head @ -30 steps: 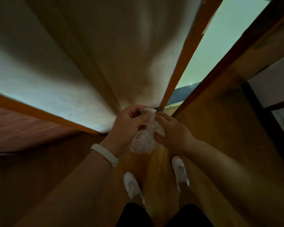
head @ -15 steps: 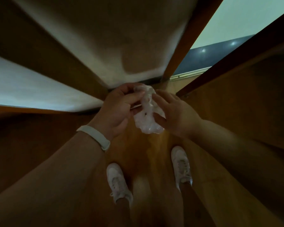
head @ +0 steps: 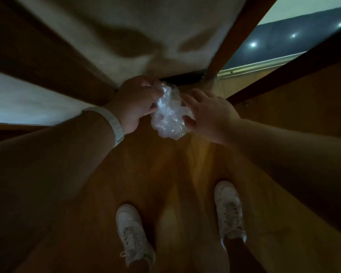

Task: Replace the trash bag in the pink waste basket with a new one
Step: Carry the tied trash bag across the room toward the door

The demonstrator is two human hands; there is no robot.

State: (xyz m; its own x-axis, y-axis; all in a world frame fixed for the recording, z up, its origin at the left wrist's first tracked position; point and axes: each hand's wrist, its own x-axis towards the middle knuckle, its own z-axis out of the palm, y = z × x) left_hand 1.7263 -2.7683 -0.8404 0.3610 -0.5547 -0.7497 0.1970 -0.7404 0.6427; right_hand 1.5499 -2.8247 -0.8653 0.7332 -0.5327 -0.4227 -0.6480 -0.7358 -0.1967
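A person standing on a dim wooden floor (head: 177, 174) holds a crumpled clear trash bag (head: 168, 113) between both hands at chest height, white sneakers (head: 135, 233) visible below. The left hand (head: 135, 104), a pale band (head: 110, 123) on its wrist, is closed on the bag's upper edge; the right hand (head: 209, 115) pinches its side with fingers partly spread. The pink waste basket is nowhere in view. The thin film looks slippery and bunched: pulling it apart unevenly could tear it, and in this poor light the opening may be hard to find.
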